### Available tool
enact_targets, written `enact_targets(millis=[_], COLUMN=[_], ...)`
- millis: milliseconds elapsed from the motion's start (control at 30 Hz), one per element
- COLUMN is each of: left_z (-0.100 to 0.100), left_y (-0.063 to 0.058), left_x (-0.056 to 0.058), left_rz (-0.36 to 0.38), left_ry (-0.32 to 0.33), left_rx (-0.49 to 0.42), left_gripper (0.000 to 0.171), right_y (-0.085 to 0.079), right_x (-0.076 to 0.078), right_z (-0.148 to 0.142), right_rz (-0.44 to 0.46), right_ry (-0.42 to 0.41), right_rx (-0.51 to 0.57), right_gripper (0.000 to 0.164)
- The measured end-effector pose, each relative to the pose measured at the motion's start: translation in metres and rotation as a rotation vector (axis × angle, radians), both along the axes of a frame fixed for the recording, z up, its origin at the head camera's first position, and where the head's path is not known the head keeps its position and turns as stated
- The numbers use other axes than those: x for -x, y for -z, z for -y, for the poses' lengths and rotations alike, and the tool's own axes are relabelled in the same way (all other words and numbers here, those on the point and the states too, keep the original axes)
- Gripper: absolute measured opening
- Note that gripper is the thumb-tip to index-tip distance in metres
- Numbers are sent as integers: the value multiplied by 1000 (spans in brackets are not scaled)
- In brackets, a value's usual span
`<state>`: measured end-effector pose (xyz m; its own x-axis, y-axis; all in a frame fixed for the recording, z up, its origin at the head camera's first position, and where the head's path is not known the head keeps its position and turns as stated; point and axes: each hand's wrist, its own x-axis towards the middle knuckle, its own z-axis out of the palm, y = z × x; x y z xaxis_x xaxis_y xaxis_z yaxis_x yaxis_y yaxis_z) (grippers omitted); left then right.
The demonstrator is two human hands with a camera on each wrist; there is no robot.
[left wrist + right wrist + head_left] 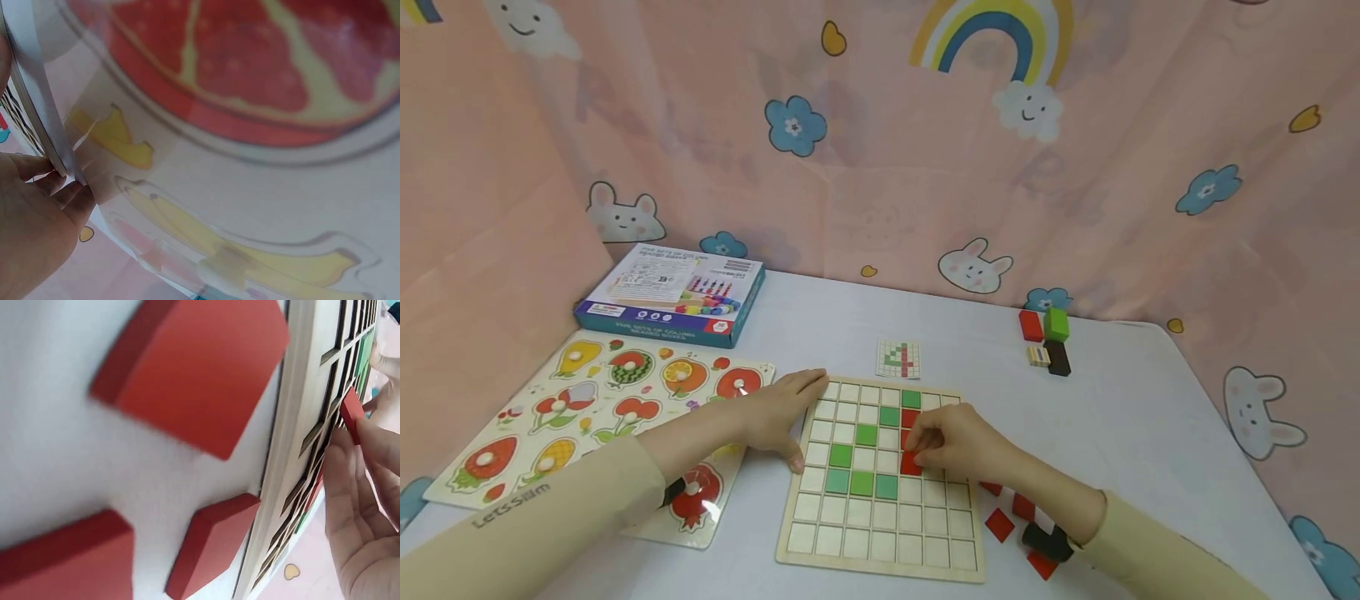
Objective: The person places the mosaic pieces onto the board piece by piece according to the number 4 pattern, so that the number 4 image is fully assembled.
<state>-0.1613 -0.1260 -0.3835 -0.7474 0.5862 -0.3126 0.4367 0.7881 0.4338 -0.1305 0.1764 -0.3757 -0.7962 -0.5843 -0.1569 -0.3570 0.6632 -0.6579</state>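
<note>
A wooden grid board (857, 546) lies in front of me, with several green tiles (866, 435) and red tiles (910, 419) set in its squares. My right hand (962, 437) is over the board's right part, pinching a red tile (352, 412) between thumb and fingers. In the right wrist view that tile is tilted above the grid. My left hand (775, 412) rests along the board's upper left edge, thumb and fingertips touching it. Loose red tiles (1000, 525) lie right of the board, partly hidden under my right forearm. Beyond the board lies a small printed pattern card (898, 359).
To the left is a fruit puzzle board (688, 408), partly under my left arm. Behind it lies a flat box (673, 292). Red, green and black blocks (1056, 325) and a small striped bundle (1038, 357) sit at the back right. A patterned pink cloth (865, 192) hangs behind.
</note>
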Motion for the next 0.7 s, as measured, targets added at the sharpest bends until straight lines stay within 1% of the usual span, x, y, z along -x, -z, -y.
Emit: enact_targets(millis=[200,400,533,633,700], left_z=[0,0,-1,-1,-1], left_y=[-1,-1,-1,-2,-2], left_x=[0,-1,-1,-1,-1], left_rz=[-5,-1,1,1,1], left_ry=[2,3,3,3,2], left_rx=[5,4,0,3,5], left_gripper=[121,122,121,121,121], right_y=[0,2,2,0,-2], right_x=[-3,-3,-2,-1,1], right_z=[3,5,4,-2,-11], right_rz=[-60,-82,-93,-71,-28], right_ry=[6,7,-2,0,-14], right_rx=[-28,-51,-54,-75,-83], right_gripper=[9,9,12,13,14])
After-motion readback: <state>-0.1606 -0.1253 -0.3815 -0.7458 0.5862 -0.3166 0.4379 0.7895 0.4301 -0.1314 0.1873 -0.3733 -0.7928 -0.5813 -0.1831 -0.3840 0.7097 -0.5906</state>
